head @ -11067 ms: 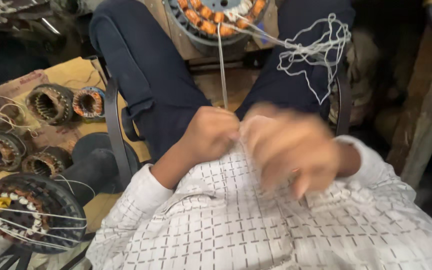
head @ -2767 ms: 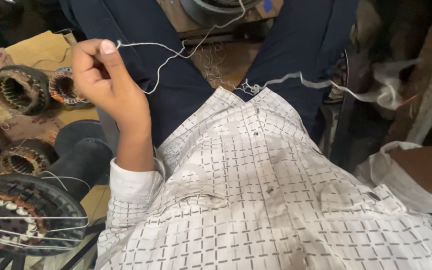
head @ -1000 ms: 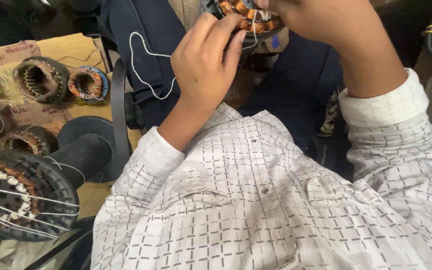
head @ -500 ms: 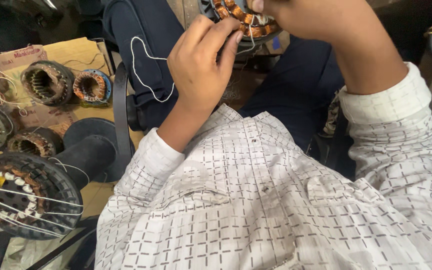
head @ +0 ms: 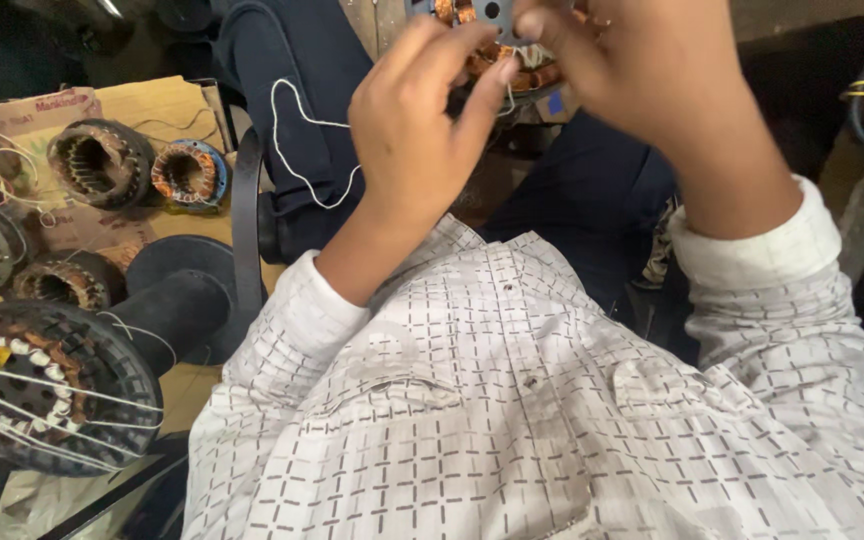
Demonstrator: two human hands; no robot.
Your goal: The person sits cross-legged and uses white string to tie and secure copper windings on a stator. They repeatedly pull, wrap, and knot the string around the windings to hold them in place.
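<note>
Our left hand (head: 414, 140) pinches the white string (head: 297, 150), which loops down over the knee just beside it. Beyond, our right hand (head: 642, 85) presses fingertips together on that string, right against the copper-wound motor ring (head: 497, 50).

Left hand (head: 417, 130) and right hand (head: 642, 70) pinch a white string (head: 297, 150) at a copper-wound stator (head: 497, 45); more stators (head: 102, 160) lie on the bench (head: 152, 100).
</note>
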